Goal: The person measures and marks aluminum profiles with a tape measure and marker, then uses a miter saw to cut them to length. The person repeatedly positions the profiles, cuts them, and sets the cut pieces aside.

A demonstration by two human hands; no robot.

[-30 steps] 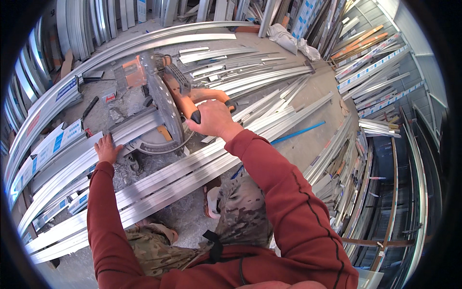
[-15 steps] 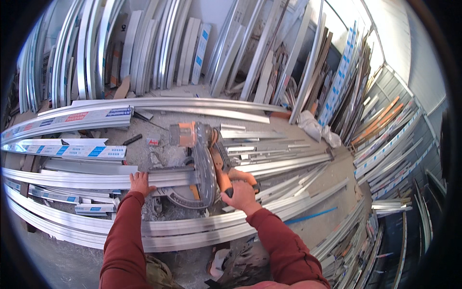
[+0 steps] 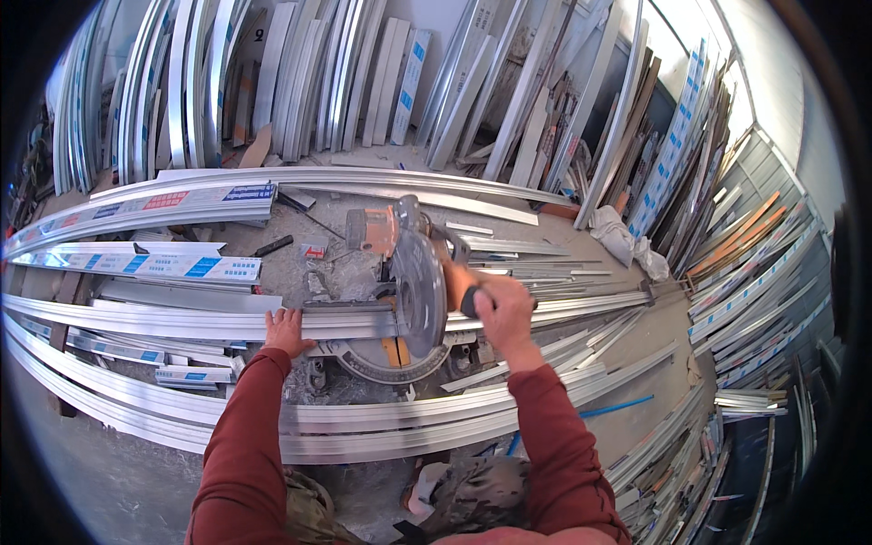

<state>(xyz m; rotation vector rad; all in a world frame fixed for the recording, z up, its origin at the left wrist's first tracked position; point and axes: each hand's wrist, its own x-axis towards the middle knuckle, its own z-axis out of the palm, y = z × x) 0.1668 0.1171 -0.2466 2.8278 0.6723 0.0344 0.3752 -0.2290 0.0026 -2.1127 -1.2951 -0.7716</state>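
Observation:
An orange and grey miter saw (image 3: pixel 420 282) stands at the middle of the view, its round blade guard raised over the curved base (image 3: pixel 363 361). My right hand (image 3: pixel 505 313) is wrapped round the saw's handle. A long silver metal profile (image 3: pixel 200 322) lies across the saw base from the left and ends near the blade guard. My left hand (image 3: pixel 288 332) lies on this profile, left of the blade, with its fingers stretched forward over it and the thumb apart. Whether the blade is spinning cannot be made out.
Long silver profiles (image 3: pixel 363 422) run between me and the saw. Film-wrapped profiles (image 3: pixel 154 218) lie to the left. Thin offcuts (image 3: pixel 536 271) cover the ground at the right. Upright profiles (image 3: pixel 318 82) lean on the far wall, and a white sack (image 3: pixel 613 238) sits at the far right.
The saw head has risen and swung back off the profile, with my right hand moving up and right on its handle. My left hand stays on the profile. The whole view has shifted slightly.

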